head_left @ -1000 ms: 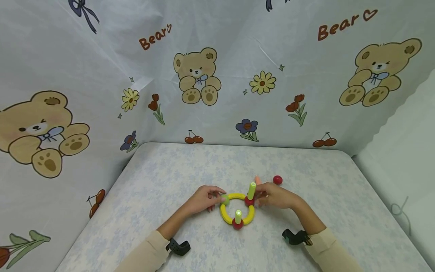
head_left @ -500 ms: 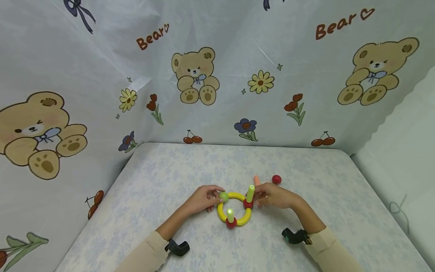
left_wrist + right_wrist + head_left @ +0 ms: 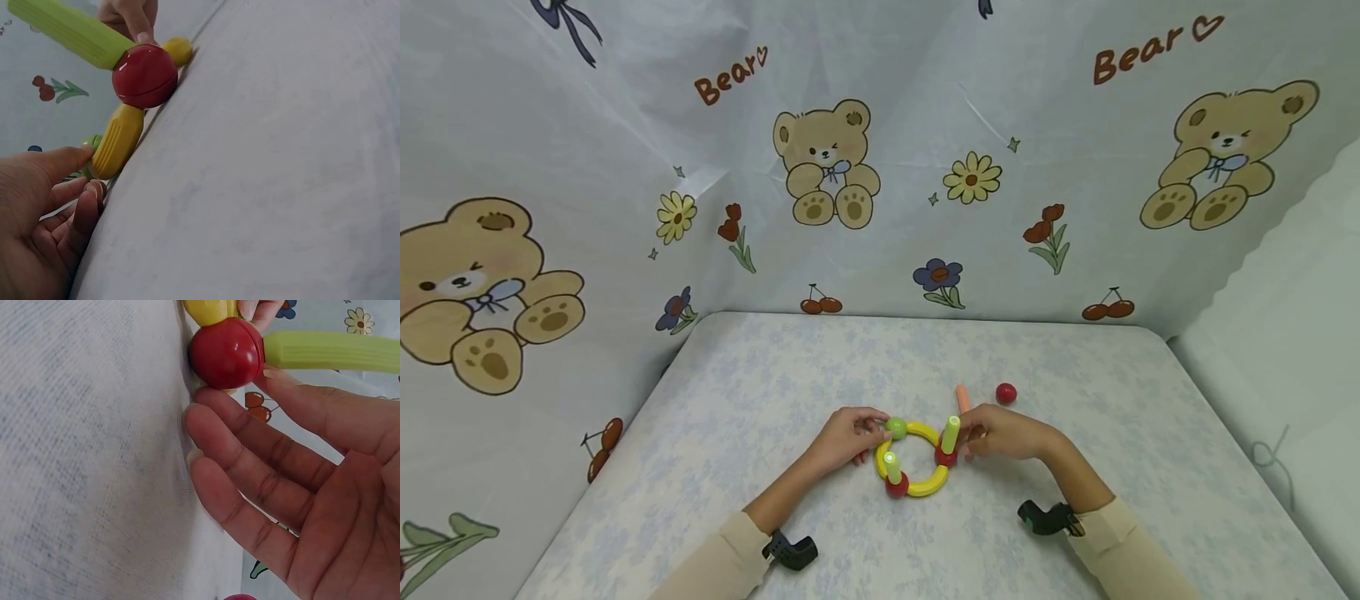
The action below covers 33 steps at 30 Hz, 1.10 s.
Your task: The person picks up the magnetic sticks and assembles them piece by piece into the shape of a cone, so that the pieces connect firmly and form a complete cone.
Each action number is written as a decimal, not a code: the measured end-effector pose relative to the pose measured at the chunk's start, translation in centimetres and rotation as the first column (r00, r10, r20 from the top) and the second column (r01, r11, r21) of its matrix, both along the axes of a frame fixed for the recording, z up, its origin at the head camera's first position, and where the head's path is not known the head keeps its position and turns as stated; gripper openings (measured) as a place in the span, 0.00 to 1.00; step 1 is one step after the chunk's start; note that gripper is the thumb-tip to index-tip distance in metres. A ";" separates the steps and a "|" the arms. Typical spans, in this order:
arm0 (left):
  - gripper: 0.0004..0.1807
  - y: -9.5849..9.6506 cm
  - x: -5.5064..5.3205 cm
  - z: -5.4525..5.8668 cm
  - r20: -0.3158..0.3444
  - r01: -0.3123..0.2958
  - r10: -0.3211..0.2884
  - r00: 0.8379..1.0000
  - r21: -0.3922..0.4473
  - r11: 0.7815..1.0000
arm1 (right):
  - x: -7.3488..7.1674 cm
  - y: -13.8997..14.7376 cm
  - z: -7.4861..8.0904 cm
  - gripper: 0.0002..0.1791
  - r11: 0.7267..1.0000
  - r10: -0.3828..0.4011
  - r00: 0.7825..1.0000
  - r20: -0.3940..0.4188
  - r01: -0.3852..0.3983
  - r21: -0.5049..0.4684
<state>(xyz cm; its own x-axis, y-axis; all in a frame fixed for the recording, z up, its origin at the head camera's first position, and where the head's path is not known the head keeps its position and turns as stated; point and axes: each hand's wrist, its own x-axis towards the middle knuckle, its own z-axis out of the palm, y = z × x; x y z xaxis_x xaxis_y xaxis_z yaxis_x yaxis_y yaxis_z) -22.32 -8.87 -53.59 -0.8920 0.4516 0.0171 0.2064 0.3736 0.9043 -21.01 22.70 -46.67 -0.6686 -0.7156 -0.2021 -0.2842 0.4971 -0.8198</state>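
Several curved yellow rods (image 3: 928, 484) and balls form a toy ring lying on the table. In the head view, my left hand (image 3: 848, 435) pinches the green ball (image 3: 897, 428) at the ring's back left. My right hand (image 3: 1003, 430) has its thumb and index finger on the right red ball (image 3: 225, 353), its other fingers loosely bent. From that ball a light green rod (image 3: 951, 432) stands upright. A second green rod (image 3: 892, 467) rises from the front red ball (image 3: 897, 486). The left wrist view shows the green ball partly hidden behind a yellow rod (image 3: 117, 142).
Behind my right hand lie an orange rod (image 3: 963, 397), partly covered by the hand, and a loose red ball (image 3: 1006, 393). A bear-print curtain (image 3: 880, 275) hangs at the table's back edge. Each wrist wears a black device.
The ring has turned clockwise as seen from above: its front red ball went left, its right red ball came slightly nearer. Both hands stay almost in place at the ring.
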 end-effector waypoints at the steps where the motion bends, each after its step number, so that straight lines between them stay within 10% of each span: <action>1: 0.19 0.0 0.0 0.0 -0.003 -0.004 0.004 1.000 0.000 1.000 | 0.0 0.0 0.0 0.14 1.000 0.004 1.000 0.007 -0.004 -0.001; 10: 0.10 0.6 0.6 -0.1 -0.017 -0.070 0.070 0.997 0.044 0.997 | 0.5 -0.1 0.0 0.11 0.999 0.046 0.996 0.079 -0.044 -0.033; 20: 0.11 -0.4 -0.1 0.3 0.045 0.073 -0.072 0.996 -0.018 0.997 | 0.8 -0.1 0.1 0.16 0.995 0.086 0.993 0.086 -0.082 -0.048; 33: 0.11 0.1 0.1 0.0 -0.005 -0.007 0.007 1.000 0.010 1.000 | 0.5 -0.3 0.2 0.15 0.971 0.221 0.967 0.128 -0.207 -0.118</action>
